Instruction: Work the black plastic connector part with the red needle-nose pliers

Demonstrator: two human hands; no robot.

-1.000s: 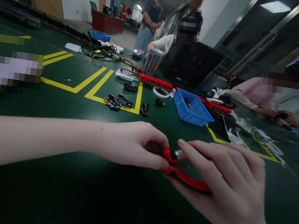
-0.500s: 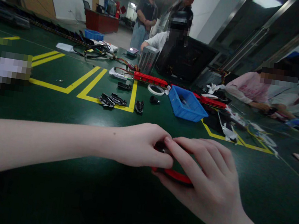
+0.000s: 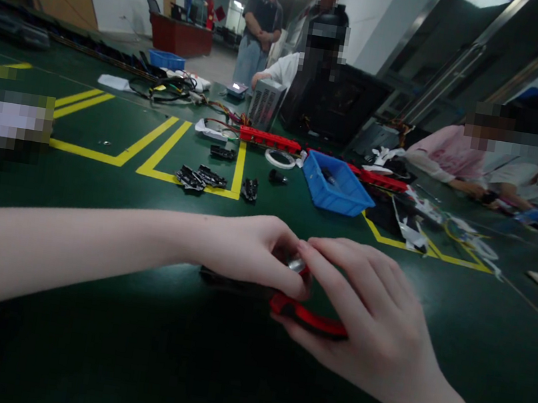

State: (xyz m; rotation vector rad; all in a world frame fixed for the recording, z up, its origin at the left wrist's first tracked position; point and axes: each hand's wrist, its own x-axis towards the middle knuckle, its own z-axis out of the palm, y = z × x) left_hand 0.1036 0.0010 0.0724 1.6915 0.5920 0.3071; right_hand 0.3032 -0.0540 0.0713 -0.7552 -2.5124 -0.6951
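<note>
Head view, both hands at the near middle of the dark green bench, which is marked with yellow tape lines.

The left hand reaches in from the left with its forearm lying across the bench. Its fingers are curled, and the thumb and fingertips are pinched together at the front end of a red-handled hand tool. The right hand comes in from the lower right. Its fingers are wrapped over the tool's upper side, and the lower red handle shows beneath them. The fingertips of the two hands touch.

A small shiny metal part shows between the fingertips. It may be the tool's own head, but the hands cover too much to tell. The tool is held low over the bench, just in front of the person.

Farther back on the bench lie:
- a cluster of small black plastic parts
- a white tape ring
- a blue rectangular plastic bin
- a long red bar
- a perforated grey metal box

Other people sit or stand at the far side, well apart from the hands.
</note>
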